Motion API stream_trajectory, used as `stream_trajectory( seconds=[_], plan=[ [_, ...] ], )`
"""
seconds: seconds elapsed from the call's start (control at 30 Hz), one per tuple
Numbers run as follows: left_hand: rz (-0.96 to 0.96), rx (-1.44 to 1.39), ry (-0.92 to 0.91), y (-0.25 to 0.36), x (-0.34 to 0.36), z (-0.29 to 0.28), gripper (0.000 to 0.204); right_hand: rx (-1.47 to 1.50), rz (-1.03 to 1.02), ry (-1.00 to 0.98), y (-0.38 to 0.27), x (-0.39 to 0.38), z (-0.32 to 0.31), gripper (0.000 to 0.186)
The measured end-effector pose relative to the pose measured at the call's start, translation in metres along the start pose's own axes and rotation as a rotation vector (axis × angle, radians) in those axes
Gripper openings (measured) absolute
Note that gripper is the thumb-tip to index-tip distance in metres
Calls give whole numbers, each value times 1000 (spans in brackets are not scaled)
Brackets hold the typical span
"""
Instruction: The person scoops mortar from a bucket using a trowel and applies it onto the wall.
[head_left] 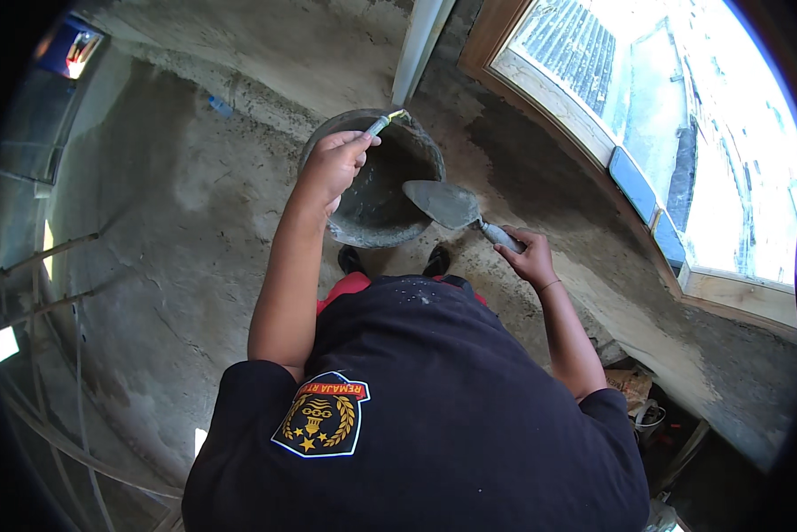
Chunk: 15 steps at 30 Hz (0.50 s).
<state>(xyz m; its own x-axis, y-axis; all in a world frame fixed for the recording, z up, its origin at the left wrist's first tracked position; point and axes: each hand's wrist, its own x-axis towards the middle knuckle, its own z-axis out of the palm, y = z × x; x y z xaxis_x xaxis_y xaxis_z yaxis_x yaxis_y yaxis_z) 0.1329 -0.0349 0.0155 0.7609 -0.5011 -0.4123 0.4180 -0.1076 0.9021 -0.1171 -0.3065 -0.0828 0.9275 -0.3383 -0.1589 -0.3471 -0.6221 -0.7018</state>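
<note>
My left hand (336, 168) is closed on the pale green and yellow handle (385, 121) of a dark, cement-smeared bucket (372, 230), near the bucket's upper rim. The bucket appears above my feet, its dark interior showing; how much it holds is hard to tell. In my right hand (527, 259) is a trowel (443, 202) with a grey, stained blade and pale handle. The blade lies over the right part of the bucket's opening; whether it touches the bucket cannot be told.
A wood-framed window (540, 115) at right has dark rectangular objects (633, 186) along its lower frame. A small plastic bottle (220, 105) lies near the wall. Rods (39, 257) stand at left; a pale pail (648, 417) and clutter sit low at right.
</note>
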Motion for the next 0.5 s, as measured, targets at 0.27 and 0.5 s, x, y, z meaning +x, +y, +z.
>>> stream_trajectory(
  seconds=[0.27, 0.5],
  plan=[
    [-26, 7, 0, -4, 1, 5, 22, -142, -46, 33, 8, -6, -3, 41],
    [-28, -39, -6, -14, 4, 7, 22, -126, -62, 46, 22, -21, 11, 39]
  ],
)
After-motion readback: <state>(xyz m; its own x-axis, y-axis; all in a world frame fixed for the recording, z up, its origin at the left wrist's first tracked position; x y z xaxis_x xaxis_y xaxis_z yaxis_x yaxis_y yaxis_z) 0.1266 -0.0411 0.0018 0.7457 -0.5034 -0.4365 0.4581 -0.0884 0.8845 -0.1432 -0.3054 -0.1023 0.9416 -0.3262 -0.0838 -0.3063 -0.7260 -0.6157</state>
